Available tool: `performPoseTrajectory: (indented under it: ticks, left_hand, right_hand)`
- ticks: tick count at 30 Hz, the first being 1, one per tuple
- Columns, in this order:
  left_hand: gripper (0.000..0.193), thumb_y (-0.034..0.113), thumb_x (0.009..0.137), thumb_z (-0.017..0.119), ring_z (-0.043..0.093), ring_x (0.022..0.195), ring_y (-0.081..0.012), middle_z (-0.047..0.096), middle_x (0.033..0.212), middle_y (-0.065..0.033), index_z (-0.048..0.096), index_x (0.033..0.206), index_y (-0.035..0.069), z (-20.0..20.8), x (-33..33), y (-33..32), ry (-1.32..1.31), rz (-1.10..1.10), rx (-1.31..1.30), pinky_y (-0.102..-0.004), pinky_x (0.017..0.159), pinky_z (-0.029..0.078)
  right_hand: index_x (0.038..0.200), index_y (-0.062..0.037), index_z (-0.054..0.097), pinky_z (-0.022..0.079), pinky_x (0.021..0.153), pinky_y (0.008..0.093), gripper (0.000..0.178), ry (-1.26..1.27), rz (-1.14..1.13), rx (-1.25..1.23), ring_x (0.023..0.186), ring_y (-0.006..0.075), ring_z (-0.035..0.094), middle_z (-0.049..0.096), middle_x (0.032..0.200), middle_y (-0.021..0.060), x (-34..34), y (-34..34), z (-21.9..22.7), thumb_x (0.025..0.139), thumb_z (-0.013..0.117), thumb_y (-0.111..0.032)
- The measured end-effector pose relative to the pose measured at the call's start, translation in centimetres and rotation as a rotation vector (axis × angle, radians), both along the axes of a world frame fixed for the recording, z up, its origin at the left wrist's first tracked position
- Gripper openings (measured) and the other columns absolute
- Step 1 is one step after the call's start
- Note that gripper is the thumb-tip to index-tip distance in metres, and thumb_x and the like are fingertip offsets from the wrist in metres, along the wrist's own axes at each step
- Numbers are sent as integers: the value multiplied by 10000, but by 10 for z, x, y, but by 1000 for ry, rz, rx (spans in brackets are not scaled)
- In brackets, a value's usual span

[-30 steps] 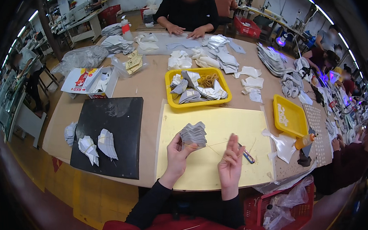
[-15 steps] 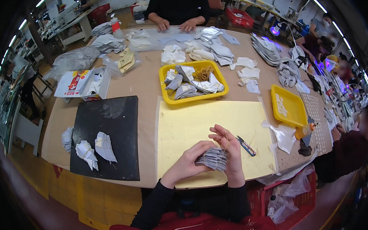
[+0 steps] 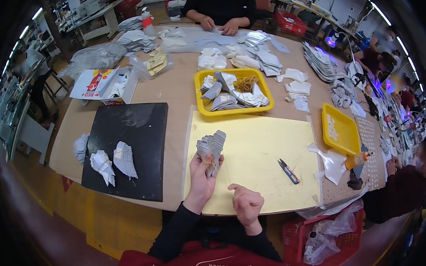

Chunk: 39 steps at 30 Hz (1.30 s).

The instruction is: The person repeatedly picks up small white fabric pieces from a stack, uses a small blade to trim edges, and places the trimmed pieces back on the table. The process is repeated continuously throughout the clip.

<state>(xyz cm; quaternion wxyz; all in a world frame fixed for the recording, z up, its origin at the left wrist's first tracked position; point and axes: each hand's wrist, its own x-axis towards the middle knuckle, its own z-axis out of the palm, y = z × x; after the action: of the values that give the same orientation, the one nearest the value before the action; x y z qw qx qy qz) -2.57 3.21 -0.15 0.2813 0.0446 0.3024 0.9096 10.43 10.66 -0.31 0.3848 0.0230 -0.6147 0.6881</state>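
Observation:
My left hand (image 3: 202, 183) is closed round a stack of grey cut fabric pieces (image 3: 211, 144), tilted up over the yellow sheet (image 3: 265, 151). From the stack a thin rubber band (image 3: 228, 175) stretches down toward my right hand (image 3: 247, 202). That hand is closed, its curled index finger at the band's near end. Right of it, thread snips (image 3: 288, 171) lie on the yellow sheet. On the black board (image 3: 129, 123) at the left rest two banded bundles (image 3: 124, 159), (image 3: 102, 167); another bundle (image 3: 80, 147) sits at its left edge.
A yellow tray (image 3: 236, 111) beyond the sheet holds grey bundles and rubber bands (image 3: 246, 84). At the right stand another yellow tray (image 3: 341, 145) and an orange bottle (image 3: 355, 161). A red crate (image 3: 288, 240) is below the table edge. Across the table, a person's hands (image 3: 228, 26) handle pieces.
The stack has moved left and away from me in my left hand and is turned upward. My right hand has come off the stack, nearer to me, drawing the rubber band out.

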Motion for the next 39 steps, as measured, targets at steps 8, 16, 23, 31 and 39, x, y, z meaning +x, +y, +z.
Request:
performPoseTrajectory:
  ticks: [8, 16, 23, 31, 39]
  left_hand:
    - [448, 243, 974, 646, 631, 1071, -223, 608, 1225, -129, 480, 1321, 14, -3, 0, -1, -42, -92, -76, -343, 965, 532]
    - [562, 135, 918, 713, 610, 1128, -178, 592, 1264, -87, 438, 1395, 21, 9, 10, 5, 159, -131, -154, -321, 968, 509]
    - [639, 44, 861, 748, 544, 1234, -191, 535, 1346, -84, 425, 1411, 1, -2, 11, 3, 317, -165, -197, -330, 1042, 463]
    - [613, -43, 813, 709, 523, 1260, -204, 507, 1365, -79, 486, 1380, 29, 8, 12, 6, 786, -316, -346, -334, 1051, 454]
    - [567, -37, 805, 709, 549, 1242, -256, 529, 1335, -126, 521, 1338, 8, 15, 12, 3, 1113, -392, -527, -362, 1039, 460]
  right_hand:
    - [1488, -27, 355, 589, 889, 268, 466, 244, 379, -1578, 1005, 183, 614, 412, 1509, 130, -28, 3, 8, 1023, 379, 7]
    - [1543, -6, 266, 543, 798, 157, 643, -188, 166, -852, 1118, 105, 561, 284, 1611, 81, -29, 19, 27, 953, 509, 77]
    - [1516, 26, 323, 458, 1054, 343, 794, -265, -62, -375, 1292, 210, 488, 422, 1468, 146, -28, 6, 37, 810, 676, 110]
    - [1381, 13, 482, 445, 989, 368, 708, -264, -103, -219, 1179, 196, 490, 484, 1241, 81, -10, 41, 21, 752, 801, -54]
    - [1072, 0, 608, 461, 880, 338, 396, -444, -327, 172, 1017, 255, 541, 487, 1056, 112, 2, 51, 24, 732, 784, -103]
